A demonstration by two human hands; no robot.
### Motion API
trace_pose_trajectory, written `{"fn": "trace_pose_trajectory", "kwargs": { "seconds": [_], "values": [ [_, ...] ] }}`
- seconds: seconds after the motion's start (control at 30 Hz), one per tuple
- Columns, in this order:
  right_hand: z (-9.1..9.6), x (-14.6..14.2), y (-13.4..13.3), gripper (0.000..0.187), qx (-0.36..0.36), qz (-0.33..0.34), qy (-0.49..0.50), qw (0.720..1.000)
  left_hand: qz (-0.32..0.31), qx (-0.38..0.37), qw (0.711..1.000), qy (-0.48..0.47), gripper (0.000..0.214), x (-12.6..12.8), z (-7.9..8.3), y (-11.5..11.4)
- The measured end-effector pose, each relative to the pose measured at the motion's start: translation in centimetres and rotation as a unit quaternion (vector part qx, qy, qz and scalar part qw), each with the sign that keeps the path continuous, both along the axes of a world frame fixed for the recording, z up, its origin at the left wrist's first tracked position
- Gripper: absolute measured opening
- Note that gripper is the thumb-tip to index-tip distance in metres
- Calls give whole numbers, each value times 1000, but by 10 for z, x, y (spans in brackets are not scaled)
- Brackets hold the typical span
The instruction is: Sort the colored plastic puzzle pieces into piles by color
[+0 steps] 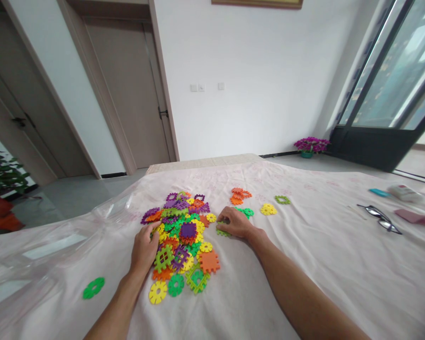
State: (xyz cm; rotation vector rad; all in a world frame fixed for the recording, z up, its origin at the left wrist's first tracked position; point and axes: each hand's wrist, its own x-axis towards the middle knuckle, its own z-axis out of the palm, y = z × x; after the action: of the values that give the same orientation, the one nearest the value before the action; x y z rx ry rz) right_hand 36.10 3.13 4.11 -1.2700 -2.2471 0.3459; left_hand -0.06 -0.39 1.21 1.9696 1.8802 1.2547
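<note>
A heap of plastic interlocking pieces [179,236] in purple, orange, yellow, green and lime lies on the bed-like surface; some are notched discs, others toothed squares. At its left edge rests my left hand [144,248], thumb and forefinger apart, fingertips against the pieces. To the right of the heap, my right hand [234,222] is closed over a lime green toothed square piece [222,230], which its fingers partly cover. Beyond that hand are green discs [247,212], a small group of orange pieces [238,195], yellow discs [268,209] and a lime square frame [282,199].
Clear plastic containers [60,245] stand at the left. A lone green disc [94,288] lies near them. Glasses [380,219], a pink folded item [415,217] and a blue packet [378,192] are at the right. The wrinkled pale cloth [326,245] covers the surface.
</note>
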Motion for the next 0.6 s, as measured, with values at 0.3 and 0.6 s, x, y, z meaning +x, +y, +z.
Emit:
{"fn": "trace_pose_trajectory", "kwargs": {
  "seconds": [0.3,0.6],
  "values": [
    [-7,1,6,12,-21,-35,4,999,0,9,1000,-4,39,0,0,0],
    [-4,1,4,16,-8,-13,9,1000,-4,0,1000,-1,39,-1,-1,1]
  ]
}}
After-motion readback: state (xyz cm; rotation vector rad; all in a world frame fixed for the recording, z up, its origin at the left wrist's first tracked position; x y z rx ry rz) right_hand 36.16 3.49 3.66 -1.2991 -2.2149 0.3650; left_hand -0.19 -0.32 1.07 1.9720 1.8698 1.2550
